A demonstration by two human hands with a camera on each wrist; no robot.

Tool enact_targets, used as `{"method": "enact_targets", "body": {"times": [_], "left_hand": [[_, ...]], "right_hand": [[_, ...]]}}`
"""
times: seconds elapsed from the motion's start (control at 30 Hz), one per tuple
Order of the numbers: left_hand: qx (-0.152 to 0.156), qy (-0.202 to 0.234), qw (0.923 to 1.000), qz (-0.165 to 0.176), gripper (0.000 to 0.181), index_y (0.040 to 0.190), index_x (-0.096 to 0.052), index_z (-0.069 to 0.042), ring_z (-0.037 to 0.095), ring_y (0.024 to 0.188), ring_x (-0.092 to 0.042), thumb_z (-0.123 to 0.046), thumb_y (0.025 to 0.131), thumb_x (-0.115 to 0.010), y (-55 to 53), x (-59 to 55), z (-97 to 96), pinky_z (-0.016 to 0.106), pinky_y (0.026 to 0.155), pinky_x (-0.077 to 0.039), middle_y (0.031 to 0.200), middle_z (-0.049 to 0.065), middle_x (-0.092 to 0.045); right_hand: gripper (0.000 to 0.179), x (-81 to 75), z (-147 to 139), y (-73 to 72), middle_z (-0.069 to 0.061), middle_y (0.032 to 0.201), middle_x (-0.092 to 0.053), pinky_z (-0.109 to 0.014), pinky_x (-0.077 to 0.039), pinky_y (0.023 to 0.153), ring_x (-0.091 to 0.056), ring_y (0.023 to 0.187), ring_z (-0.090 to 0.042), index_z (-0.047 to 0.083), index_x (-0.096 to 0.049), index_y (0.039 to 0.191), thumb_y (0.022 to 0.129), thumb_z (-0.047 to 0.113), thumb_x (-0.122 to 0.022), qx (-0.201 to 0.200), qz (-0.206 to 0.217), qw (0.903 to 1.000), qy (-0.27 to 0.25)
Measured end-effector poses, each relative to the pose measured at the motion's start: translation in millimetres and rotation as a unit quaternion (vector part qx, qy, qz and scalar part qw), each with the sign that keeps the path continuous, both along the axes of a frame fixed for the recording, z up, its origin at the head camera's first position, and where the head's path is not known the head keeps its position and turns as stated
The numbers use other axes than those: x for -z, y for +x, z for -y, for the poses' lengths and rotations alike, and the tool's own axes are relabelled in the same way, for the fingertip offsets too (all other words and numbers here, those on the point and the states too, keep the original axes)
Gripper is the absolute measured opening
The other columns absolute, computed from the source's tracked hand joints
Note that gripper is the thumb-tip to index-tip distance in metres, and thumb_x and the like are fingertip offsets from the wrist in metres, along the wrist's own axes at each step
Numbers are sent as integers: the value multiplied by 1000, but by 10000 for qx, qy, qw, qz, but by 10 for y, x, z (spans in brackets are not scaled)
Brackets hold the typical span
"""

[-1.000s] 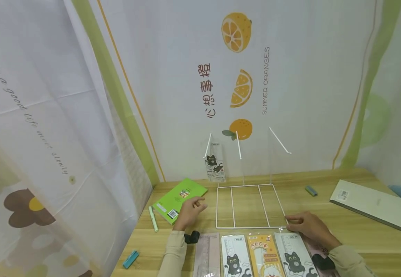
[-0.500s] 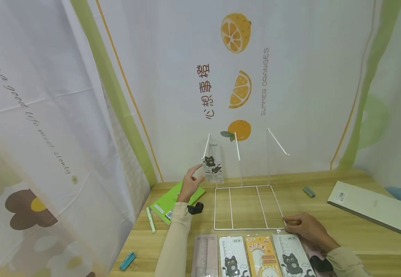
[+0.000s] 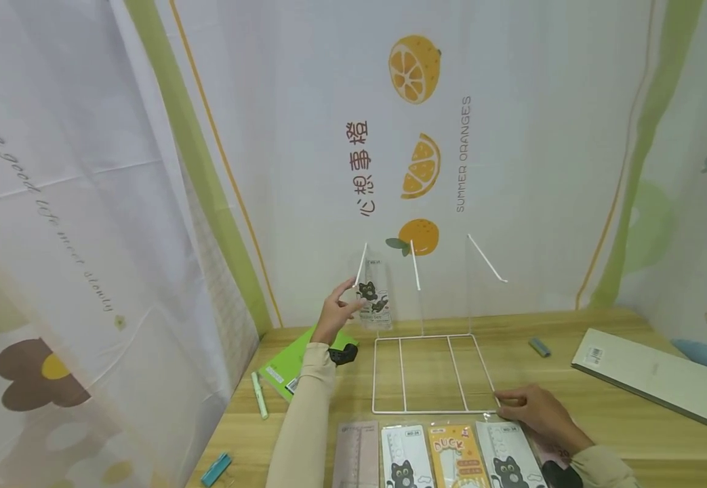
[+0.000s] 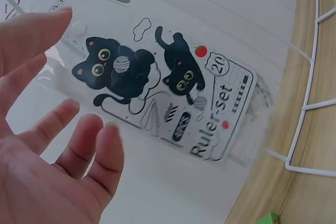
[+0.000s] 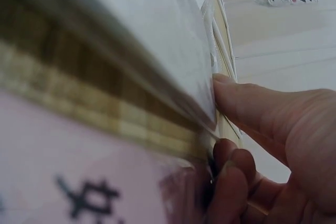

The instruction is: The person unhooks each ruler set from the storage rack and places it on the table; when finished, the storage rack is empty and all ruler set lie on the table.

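Note:
My left hand [image 3: 336, 315] reaches up beside a ruler set [image 3: 374, 298] in a clear packet with black cats, which hangs from the left hook of a white wire rack [image 3: 435, 411]. In the left wrist view, the fingers are spread over the left part of the packet, thumb and fingertips apart. My right hand [image 3: 539, 410] is down at the rack's front right corner. The right wrist view shows its thumb and fingers pinching the corner of a white cat ruler set [image 5: 152, 35], whose edge is raised above the table.
A pink ruler packet [image 3: 356, 454], another cat packet [image 3: 407, 454] and a yellow duck packet [image 3: 457, 454] lie in front of the rack. A green book [image 3: 286, 366], a light green pen [image 3: 259, 395] and a teal clip [image 3: 215, 469] lie left. A white box [image 3: 649, 376] and a small eraser-like block [image 3: 539, 347] lie right.
My left hand has moved up from over the green book to the hanging ruler set. The right hand stays at the rack's front right corner.

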State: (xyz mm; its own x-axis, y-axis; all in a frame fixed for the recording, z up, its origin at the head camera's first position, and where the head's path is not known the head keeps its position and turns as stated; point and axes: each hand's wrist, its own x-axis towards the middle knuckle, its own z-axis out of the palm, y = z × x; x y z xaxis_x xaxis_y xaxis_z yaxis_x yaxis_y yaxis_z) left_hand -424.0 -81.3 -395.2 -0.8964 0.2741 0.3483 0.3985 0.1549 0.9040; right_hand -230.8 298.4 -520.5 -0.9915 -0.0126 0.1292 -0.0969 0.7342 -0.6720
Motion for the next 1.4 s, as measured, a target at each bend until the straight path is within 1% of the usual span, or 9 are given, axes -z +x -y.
{"method": "enact_targets", "body": {"times": [0.1,0.23,0.33,0.43,0.57,0.67,0.83,1.1,1.4], "left_hand": [[68,111,9999,-29,61,149,-50,-15,13,76,-46,-16,93,-73,-24,-5,-13,29,70,-47,150,14,-46],[164,152,9997,-56,61,149,-50,-13,11,70,-43,-16,93,-73,-28,-37,-48,24,64,-43,148,17,-46],[170,154,9997,-74,63,151,-48,-14,10,67,-41,-15,93,-72,-15,-69,-77,21,60,-40,146,21,-46],[71,193,9997,-111,63,151,-47,-14,10,66,-41,-14,93,-72,-2,-88,-92,20,57,-36,140,25,-50],[-64,343,9992,-172,61,149,-51,-16,9,66,-43,-10,92,-73,42,-109,-76,20,58,-37,127,20,-59],[-76,480,9985,-269,59,146,-55,-16,8,65,-42,-7,91,-73,92,-119,-46,20,58,-36,116,18,-63],[-68,566,9971,-506,53,142,-58,-9,8,61,-39,-5,91,-73,201,-120,26,19,55,-32,103,17,-64],[88,685,9953,-685,46,134,-62,-5,8,65,-44,-3,90,-74,375,-123,150,18,59,-37,91,1,-56],[465,825,9921,-825,45,132,-61,1,7,66,-44,2,88,-73,616,-116,290,18,61,-39,84,0,-56]], "right_hand": [[44,-3,12,3,-26,121,-68,-53,-55,80,-65,106,-42,10,-76,117,82,35,-82,21,-24,10000,13],[44,-14,28,-1,-24,119,-69,-39,-52,69,-63,91,-24,10,-76,117,81,34,-82,79,26,10000,11],[44,-21,32,-8,-24,118,-70,-34,-48,66,-57,84,-18,11,-76,117,81,35,-82,133,74,9999,56],[45,-28,32,-8,-25,119,-69,-38,-51,70,-62,90,-22,11,-76,118,81,36,-82,155,92,9998,101],[46,-37,31,-1,-26,121,-69,-46,-55,76,-67,102,-32,9,-75,119,82,35,-82,108,99,9999,39],[47,-42,30,4,-27,121,-68,-47,-55,77,-67,103,-35,8,-74,120,82,34,-82,79,126,9999,-15],[46,-46,33,1,-27,122,-68,-54,-55,80,-66,106,-42,8,-74,120,82,35,-81,85,107,9999,82],[47,-47,25,-10,-26,122,-68,-65,-51,87,-60,115,-52,10,-75,119,82,39,-81,115,51,9996,254],[48,-50,24,-25,-29,122,-67,-63,-52,86,-60,114,-53,9,-75,119,82,40,-81,107,50,9993,345]]}}
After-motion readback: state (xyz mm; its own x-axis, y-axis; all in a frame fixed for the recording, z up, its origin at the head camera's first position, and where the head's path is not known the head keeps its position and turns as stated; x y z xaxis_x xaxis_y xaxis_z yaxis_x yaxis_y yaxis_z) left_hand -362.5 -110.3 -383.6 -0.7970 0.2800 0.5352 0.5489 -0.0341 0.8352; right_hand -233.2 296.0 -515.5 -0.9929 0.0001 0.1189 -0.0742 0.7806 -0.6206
